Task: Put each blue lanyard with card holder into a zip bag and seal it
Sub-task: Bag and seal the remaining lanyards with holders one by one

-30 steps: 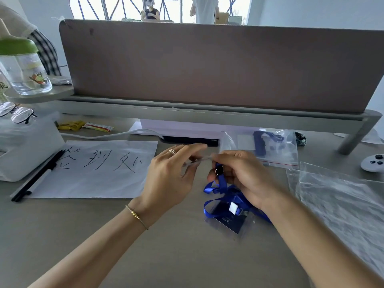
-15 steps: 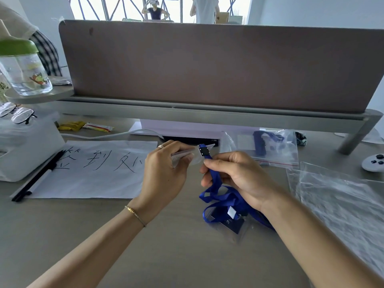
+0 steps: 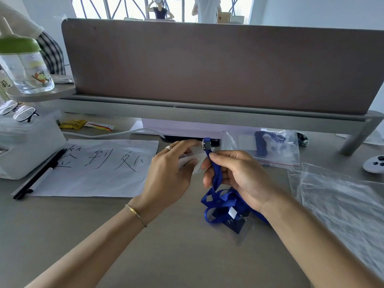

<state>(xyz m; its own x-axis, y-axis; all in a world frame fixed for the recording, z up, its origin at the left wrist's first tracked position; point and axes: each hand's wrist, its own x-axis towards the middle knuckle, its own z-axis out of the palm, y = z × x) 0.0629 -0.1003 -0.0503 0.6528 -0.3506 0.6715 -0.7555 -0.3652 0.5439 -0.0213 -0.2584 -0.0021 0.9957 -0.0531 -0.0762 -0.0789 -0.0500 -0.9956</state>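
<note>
Grey desk [image 3: 166, 246], blue lanyard [image 3: 216, 196] pinched in right hand [image 3: 234, 179], left hand [image 3: 166, 179] gripping clear zip bag [image 3: 197, 159].

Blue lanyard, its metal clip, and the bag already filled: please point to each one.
blue lanyard [image 3: 215, 177], head view, on the strap below the right hand's fingers.
metal clip [image 3: 206, 144], head view, on its silver face.
filled zip bag [image 3: 276, 151], head view, on the clear front.
</note>
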